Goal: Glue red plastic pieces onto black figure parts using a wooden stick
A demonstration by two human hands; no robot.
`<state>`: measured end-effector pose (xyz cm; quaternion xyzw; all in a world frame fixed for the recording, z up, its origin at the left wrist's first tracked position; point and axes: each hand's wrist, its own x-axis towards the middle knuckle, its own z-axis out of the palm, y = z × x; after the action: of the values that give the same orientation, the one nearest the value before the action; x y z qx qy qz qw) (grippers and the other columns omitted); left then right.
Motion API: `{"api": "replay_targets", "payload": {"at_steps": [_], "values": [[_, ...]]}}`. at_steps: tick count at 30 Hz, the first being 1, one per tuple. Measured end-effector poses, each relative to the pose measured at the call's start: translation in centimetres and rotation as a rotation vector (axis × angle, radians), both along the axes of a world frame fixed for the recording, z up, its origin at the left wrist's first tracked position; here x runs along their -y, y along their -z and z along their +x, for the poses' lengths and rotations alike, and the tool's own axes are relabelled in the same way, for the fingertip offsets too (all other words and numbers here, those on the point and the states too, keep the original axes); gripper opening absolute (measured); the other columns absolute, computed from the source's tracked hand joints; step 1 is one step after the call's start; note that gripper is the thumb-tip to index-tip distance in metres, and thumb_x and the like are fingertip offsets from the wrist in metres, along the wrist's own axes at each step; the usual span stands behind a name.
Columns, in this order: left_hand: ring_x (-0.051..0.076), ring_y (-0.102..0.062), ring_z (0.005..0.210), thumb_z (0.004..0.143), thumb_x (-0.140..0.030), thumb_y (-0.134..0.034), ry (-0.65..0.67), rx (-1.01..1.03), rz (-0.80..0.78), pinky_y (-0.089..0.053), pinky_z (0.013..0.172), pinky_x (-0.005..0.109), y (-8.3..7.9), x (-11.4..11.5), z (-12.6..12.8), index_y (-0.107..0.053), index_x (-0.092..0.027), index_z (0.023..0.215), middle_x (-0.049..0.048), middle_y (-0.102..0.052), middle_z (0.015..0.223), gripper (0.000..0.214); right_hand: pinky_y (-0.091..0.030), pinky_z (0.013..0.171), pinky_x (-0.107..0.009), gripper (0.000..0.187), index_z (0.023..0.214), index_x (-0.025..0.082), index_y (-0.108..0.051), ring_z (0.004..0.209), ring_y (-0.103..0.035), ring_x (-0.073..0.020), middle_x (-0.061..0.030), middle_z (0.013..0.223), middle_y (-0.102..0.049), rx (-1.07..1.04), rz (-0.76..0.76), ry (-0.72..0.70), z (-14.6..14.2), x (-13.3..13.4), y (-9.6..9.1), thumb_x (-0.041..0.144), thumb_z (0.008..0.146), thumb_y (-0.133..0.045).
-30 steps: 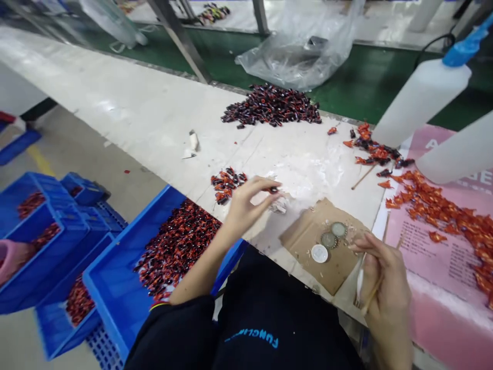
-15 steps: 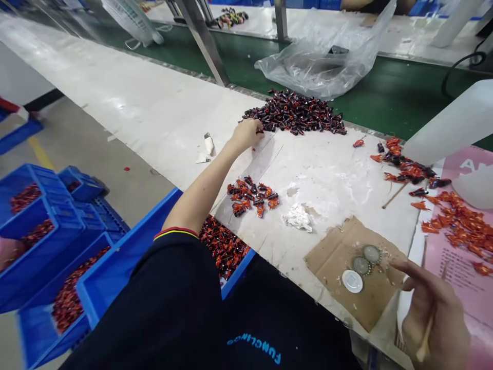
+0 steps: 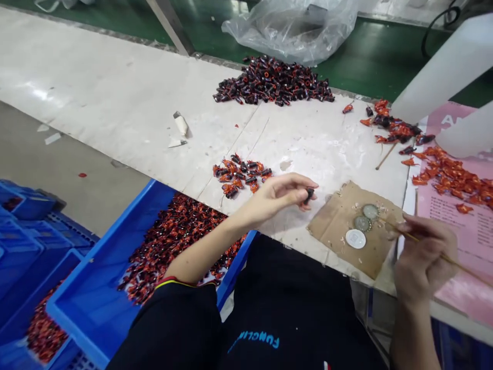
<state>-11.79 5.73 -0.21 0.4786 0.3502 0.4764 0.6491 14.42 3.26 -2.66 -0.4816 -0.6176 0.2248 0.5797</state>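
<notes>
My left hand (image 3: pixel 283 198) is closed, pinching a small black plastic part (image 3: pixel 308 195) above the table's near edge. In my right hand (image 3: pixel 425 257) is a thin wooden stick (image 3: pixel 442 253), its tip over the bottle caps (image 3: pixel 371 211) on a piece of cardboard (image 3: pixel 335 226). A white round disc (image 3: pixel 355 239) lies beside the caps. Left of my left hand sits a small cluster of joined orange and black pieces (image 3: pixel 241 174). Farther back is a large pile of black parts (image 3: pixel 273 82). Loose orange pieces (image 3: pixel 447 177) lie at the right on a pink sheet (image 3: pixel 442 205).
A blue bin (image 3: pixel 92 277) full of red and black pieces stands at the table's near edge, with more blue bins (image 3: pixel 19 231) at left. Pale slanted containers (image 3: pixel 442 67) occupy the back right. A clear plastic bag (image 3: pixel 292 31) rests on the green strip behind the pile.
My left hand has come back from the black pile toward me and right, carrying one black part. My right hand has brought the stick's tip to the caps. The view has shifted.
</notes>
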Motion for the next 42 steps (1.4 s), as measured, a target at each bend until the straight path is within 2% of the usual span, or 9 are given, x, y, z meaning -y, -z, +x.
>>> {"api": "replay_targets", "payload": {"at_steps": [2,5,13,23,25,29,34,38,42], "values": [[0.009,-0.065,0.067,0.077,-0.031,-0.078,0.043,0.092,-0.076,-0.055,0.066,0.019,0.9,1.3,1.7,-0.072,-0.021,0.094,0.0011,-0.069,0.080,0.021,-0.047,0.049,-0.023,0.016,0.100,0.020,-0.062,0.050,-0.056,-0.0092,0.0032,0.068,-0.059,-0.029,0.137,-0.013,-0.6,-0.2,0.5,0.033,0.096,-0.055],[0.008,-0.064,0.069,0.071,-0.025,-0.084,0.049,0.131,-0.114,-0.055,0.068,0.018,1.8,2.7,3.5,-0.072,-0.023,0.097,0.0012,-0.069,0.084,0.029,-0.042,0.040,-0.018,0.011,0.105,0.021,-0.058,0.042,-0.052,-0.0070,0.0061,0.062,-0.059,-0.060,0.206,-0.020,-1.1,-0.1,1.0,0.025,0.095,-0.056],[0.013,-0.063,0.078,0.076,-0.013,-0.076,-0.105,-0.114,0.010,-0.055,0.071,0.022,2.3,4.4,6.0,-0.071,-0.021,0.105,0.0022,-0.065,0.084,0.030,-0.042,0.038,-0.018,0.007,0.100,0.022,-0.061,0.043,-0.053,-0.0071,0.0056,0.062,-0.054,0.024,0.188,-0.046,-0.7,0.6,2.0,0.022,0.094,-0.058],[0.013,-0.064,0.080,0.081,-0.018,-0.074,-0.182,-0.339,0.273,-0.054,0.073,0.022,3.3,4.8,6.2,-0.066,-0.020,0.109,0.0045,-0.069,0.097,0.030,-0.045,0.043,-0.022,0.011,0.102,0.022,-0.065,0.048,-0.056,-0.0091,0.0019,0.070,-0.062,0.117,0.097,-0.109,-0.3,0.9,2.0,0.022,0.092,-0.061],[0.012,-0.065,0.081,0.080,-0.018,-0.076,-0.187,-0.348,0.299,-0.055,0.071,0.021,3.3,4.9,6.4,-0.066,-0.021,0.108,0.0046,-0.069,0.099,0.030,-0.043,0.040,-0.022,0.009,0.098,0.022,-0.066,0.046,-0.055,-0.0095,0.0028,0.065,-0.061,0.088,0.143,-0.070,-0.5,0.9,1.8,0.023,0.092,-0.060],[0.015,-0.067,0.088,0.078,-0.018,-0.077,-0.180,-0.352,0.308,-0.057,0.073,0.023,3.3,4.9,6.7,-0.066,-0.022,0.108,0.0058,-0.071,0.104,0.032,-0.036,0.035,-0.022,0.008,0.096,0.024,-0.066,0.039,-0.047,-0.0089,0.0060,0.055,-0.054,-0.027,0.282,0.113,-1.3,1.1,1.1,0.024,0.093,-0.059],[0.016,-0.068,0.084,0.078,-0.023,-0.078,-0.158,-0.380,0.285,-0.057,0.073,0.026,3.5,4.9,6.9,-0.068,-0.021,0.106,0.0055,-0.073,0.099,0.030,-0.038,0.036,-0.024,0.006,0.093,0.024,-0.061,0.037,-0.040,-0.0084,0.0076,0.057,-0.050,-0.243,0.148,0.286,-2.5,1.6,0.2,0.027,0.095,-0.057],[0.017,-0.068,0.083,0.078,-0.024,-0.078,-0.161,-0.410,0.306,-0.055,0.076,0.029,3.5,4.9,7.0,-0.069,-0.021,0.104,0.0048,-0.075,0.097,0.028,-0.031,0.032,-0.023,0.011,0.086,0.024,-0.057,0.034,-0.036,-0.0073,0.0085,0.056,-0.048,-0.358,0.103,0.300,-3.1,1.4,-0.4,0.030,0.095,-0.056],[0.016,-0.068,0.080,0.078,-0.024,-0.078,-0.153,-0.406,0.328,-0.054,0.075,0.029,3.4,4.9,7.0,-0.069,-0.021,0.103,0.0041,-0.075,0.098,0.027,-0.034,0.034,-0.022,0.009,0.088,0.022,-0.058,0.037,-0.041,-0.0071,0.0086,0.056,-0.050,-0.404,0.082,0.216,-4.1,1.3,-0.5,0.028,0.095,-0.057]]}}
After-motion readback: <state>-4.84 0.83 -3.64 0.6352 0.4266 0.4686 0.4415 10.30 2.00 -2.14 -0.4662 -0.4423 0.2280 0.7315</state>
